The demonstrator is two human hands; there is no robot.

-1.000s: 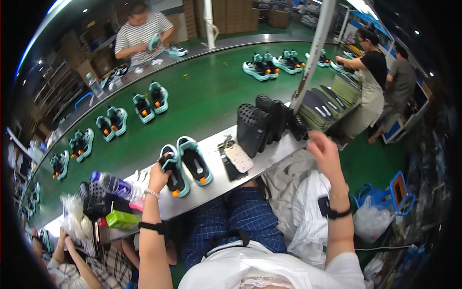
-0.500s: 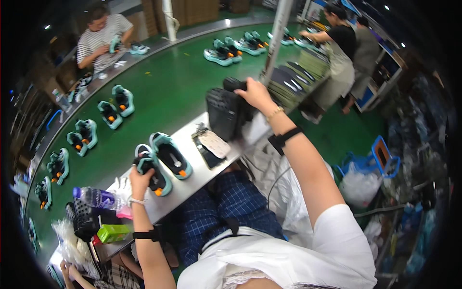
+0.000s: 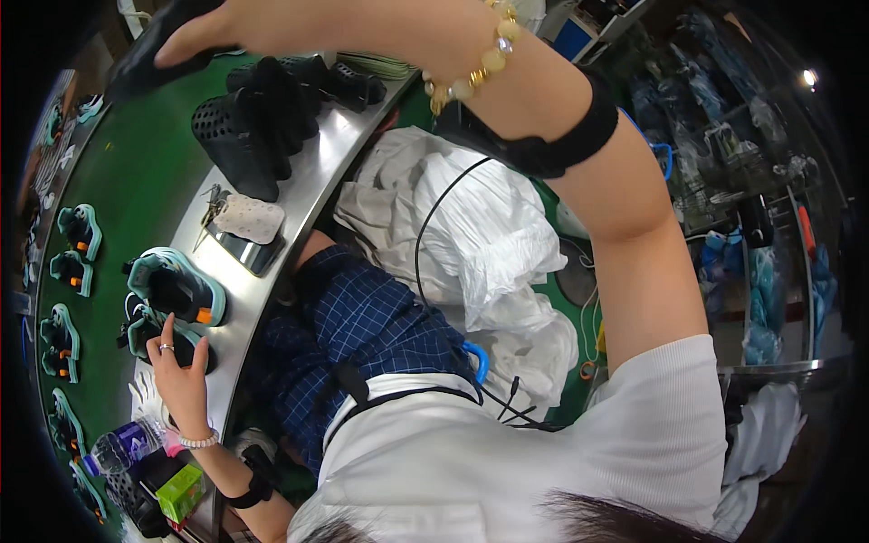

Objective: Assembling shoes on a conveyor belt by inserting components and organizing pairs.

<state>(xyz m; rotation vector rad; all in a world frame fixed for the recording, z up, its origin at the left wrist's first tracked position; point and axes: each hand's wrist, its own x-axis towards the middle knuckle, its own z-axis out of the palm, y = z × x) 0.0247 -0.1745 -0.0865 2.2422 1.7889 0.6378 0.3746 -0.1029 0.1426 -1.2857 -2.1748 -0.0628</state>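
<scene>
My left hand [image 3: 178, 376] rests on a teal and black shoe [image 3: 149, 333] at the metal bench edge [image 3: 237, 306], fingers spread over it. A second teal shoe [image 3: 176, 286] stands right beside it. My right hand [image 3: 272, 23] is raised near the top of the view and grips a black insole [image 3: 149, 50], held above a stack of black perforated insoles [image 3: 249, 127]. A beaded bracelet and a black band sit on my right forearm.
Pairs of teal shoes [image 3: 77, 244] lie on the green conveyor [image 3: 136, 172] at left. A phone and a small pouch with keys [image 3: 243, 222] lie on the bench. A water bottle [image 3: 122, 445] and green box [image 3: 179, 493] are lower left. White bags [image 3: 489, 253] fill the floor beside my lap.
My head has turned and dropped, so the view swings right. My right hand went from hanging free to the insole stack and now lifts one black insole. My left hand stays on the shoe.
</scene>
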